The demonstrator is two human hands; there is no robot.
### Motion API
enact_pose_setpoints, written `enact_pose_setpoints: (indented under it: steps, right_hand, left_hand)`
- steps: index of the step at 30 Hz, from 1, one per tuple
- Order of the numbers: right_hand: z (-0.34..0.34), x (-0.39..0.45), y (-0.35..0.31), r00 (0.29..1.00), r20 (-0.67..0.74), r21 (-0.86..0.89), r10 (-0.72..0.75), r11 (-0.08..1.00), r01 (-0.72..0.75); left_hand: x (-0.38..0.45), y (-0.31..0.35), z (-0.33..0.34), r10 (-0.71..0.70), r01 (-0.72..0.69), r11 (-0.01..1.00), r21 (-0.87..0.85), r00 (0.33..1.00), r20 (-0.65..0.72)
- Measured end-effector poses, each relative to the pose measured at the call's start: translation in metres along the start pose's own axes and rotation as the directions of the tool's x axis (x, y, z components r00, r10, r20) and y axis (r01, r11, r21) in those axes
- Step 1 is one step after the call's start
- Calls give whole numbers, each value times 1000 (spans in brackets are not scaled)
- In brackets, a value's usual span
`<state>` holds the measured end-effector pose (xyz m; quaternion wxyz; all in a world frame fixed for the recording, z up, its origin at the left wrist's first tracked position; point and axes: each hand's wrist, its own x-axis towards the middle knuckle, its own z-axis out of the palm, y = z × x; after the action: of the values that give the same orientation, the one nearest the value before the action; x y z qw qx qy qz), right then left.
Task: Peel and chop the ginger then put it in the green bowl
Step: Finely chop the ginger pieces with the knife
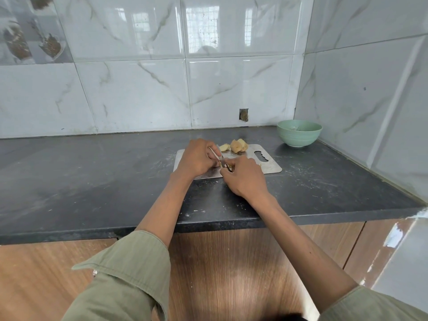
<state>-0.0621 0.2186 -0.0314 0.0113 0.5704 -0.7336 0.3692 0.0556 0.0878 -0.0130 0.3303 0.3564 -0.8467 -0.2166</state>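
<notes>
1. Olive sleeves (129, 274) fill the bottom of the view, pushed up the forearms, above wooden cabinet fronts (231, 262).
2. Both arms reach over the dark table (92, 181) to a steel board (266, 165) lying flat on it.
3. Left hand (196, 158) sits over the board's left part, fingers curled around a knife (216, 154) whose thin metal shows between thumb and fingers.
4. Right hand (245, 177) is just beside the left, at the board's near edge, its fingertips pinching a small piece (228, 167) right at the knife; what the piece is cannot be told clearly, as it is mostly hidden.
5. Ginger (238, 145) lies in pale yellow chunks at the board's far edge, just beyond the left hand, apart from both hands.
6. Green bowl (299, 133) stands upright on the table to the right of the board, near the corner where the tiled walls (231, 77) meet; something small and pale lies inside, too unclear to name.
7. Pale scraps and streaks are scattered on the table around the board.
</notes>
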Motion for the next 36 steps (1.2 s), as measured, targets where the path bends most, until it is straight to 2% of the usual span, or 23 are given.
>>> enact_pose_setpoints:
  steps: [10,18,22,30,36]
  right_hand:
    - [1,6,-1,998,49,0,31,1000,-31]
    - [6,14,-9,995,86,-101,42,994,-33]
    - [4,15,-5,994,107,-53,39,998,-33]
    - [6,9,0,998,55,3,19,1000,-19]
    - [6,8,1,998,-14,62,56,997,-55]
  left_hand:
    - [-1,2,0,-20,21,999,44,1000,-25]
    - [1,3,3,-10,12,995,97,1000,-27]
    - [0,3,2,2,0,996,93,1000,-21]
    - [1,0,4,-1,12,987,160,998,-68]
    - [2,-3,5,23,-7,989,145,994,-106]
